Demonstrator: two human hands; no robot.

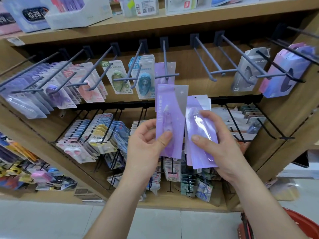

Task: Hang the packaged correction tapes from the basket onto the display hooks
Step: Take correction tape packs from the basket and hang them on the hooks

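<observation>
The single purple pack [170, 118] stands upright in front of the display, its lower half pinched between the thumb and fingers of the left hand [146, 140]. Its top edge sits just below the tip of the centre hook [165, 61], which lies at twelve o'clock from it and already carries one hung purple pack [161, 71]. At three o'clock, just beside it, the right hand [219, 145] grasps a stack of purple packs [202, 135], thumb pressed on the front one.

To do this step well, the pack's hang hole, too small to make out here, probably has to be lined up with the hook's upturned tip. Then lift the card straight towards twelve o'clock and slide it back against the hung one. A low grip lets the top wobble, so shifting the pinch higher would likely steady it. The blue tape packs [144, 80] at ten o'clock belong to another hook. The red basket [300, 223] waits at five o'clock.
</observation>
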